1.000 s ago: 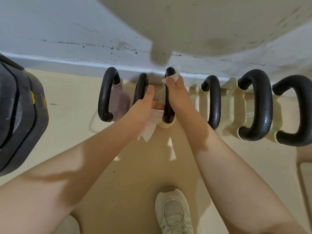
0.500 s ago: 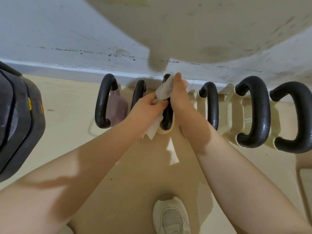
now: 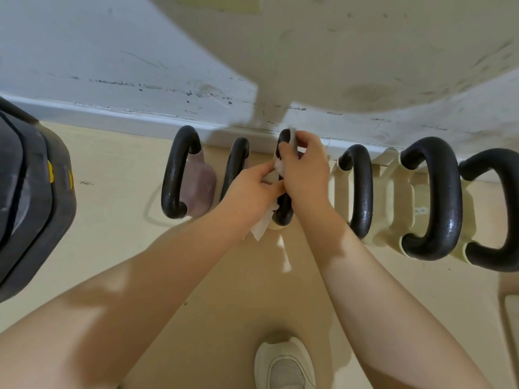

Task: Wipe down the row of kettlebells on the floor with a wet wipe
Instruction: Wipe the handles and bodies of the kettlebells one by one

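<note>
Several kettlebells with black handles stand in a row on the floor along the wall. Both my hands work on the third kettlebell from the left. My right hand is curled over its handle and pinches the white wet wipe against the top of it. My left hand grips the wipe's lower part beside the handle, and a loose end hangs down below my wrist. The body of this kettlebell is mostly hidden by my hands.
A mauve kettlebell and a narrow one stand to the left, cream-bodied ones to the right. A large dark weight sits far left. My white shoe is below, the baseboard behind.
My right hand has slid up along the handle toward its top, curling over it with the wipe. My left hand rose a little with the wipe's lower part.
</note>
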